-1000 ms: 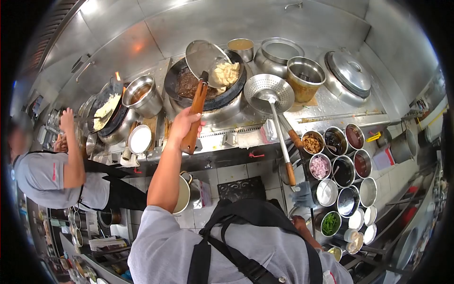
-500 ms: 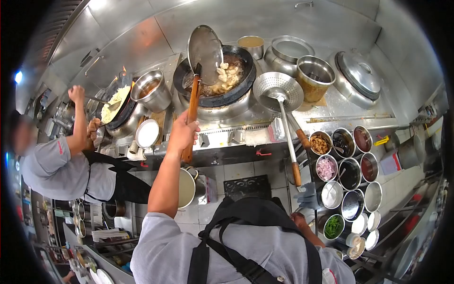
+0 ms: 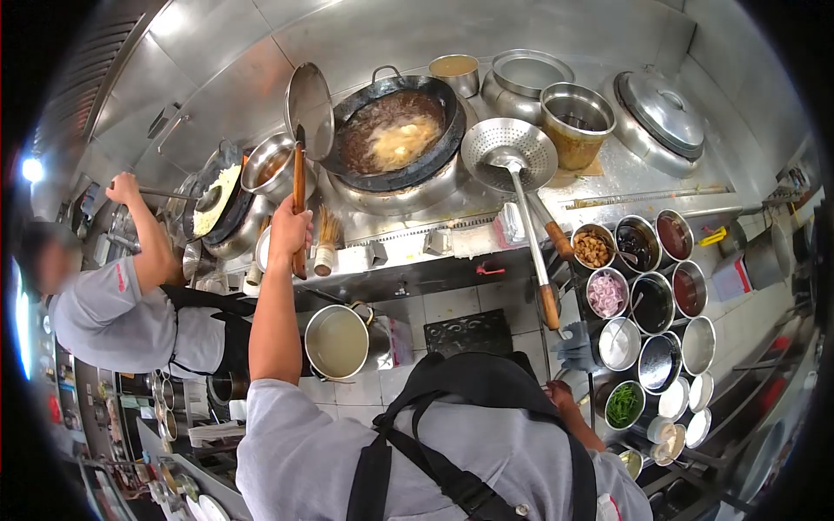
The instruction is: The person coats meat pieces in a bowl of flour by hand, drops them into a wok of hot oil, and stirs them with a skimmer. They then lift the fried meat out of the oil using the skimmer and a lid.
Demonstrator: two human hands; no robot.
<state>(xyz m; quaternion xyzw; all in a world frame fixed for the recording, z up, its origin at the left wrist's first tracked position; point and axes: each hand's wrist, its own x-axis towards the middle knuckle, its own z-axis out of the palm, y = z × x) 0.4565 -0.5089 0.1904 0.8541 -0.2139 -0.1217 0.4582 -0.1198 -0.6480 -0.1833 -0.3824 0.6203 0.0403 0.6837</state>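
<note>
My left hand (image 3: 291, 233) is closed around the wooden handle of a round mesh strainer (image 3: 308, 108). The strainer is tilted up at the left side of the black wok (image 3: 343, 174), with no food visible on it. Pale pieces (image 3: 407, 143) bubble in brown oil inside the wok. My right hand (image 3: 560, 395) hangs low beside my apron, near the rack of ingredient tins; its fingers are mostly hidden. A perforated ladle (image 3: 512, 148) with a long handle rests on the stove right of the wok.
Metal pots (image 3: 578, 126) and a lidded pot (image 3: 662, 113) stand on the stove's right. Several ingredient tins (image 3: 606, 293) are at my right. A bucket (image 3: 337, 343) of pale liquid stands below. At left, a co-worker (image 3: 130, 304) works a second wok (image 3: 228, 195).
My left hand has swung the strainer left, off the wok. The pale pieces that were sliding from it now lie in the bubbling oil. My right hand stays low at my side.
</note>
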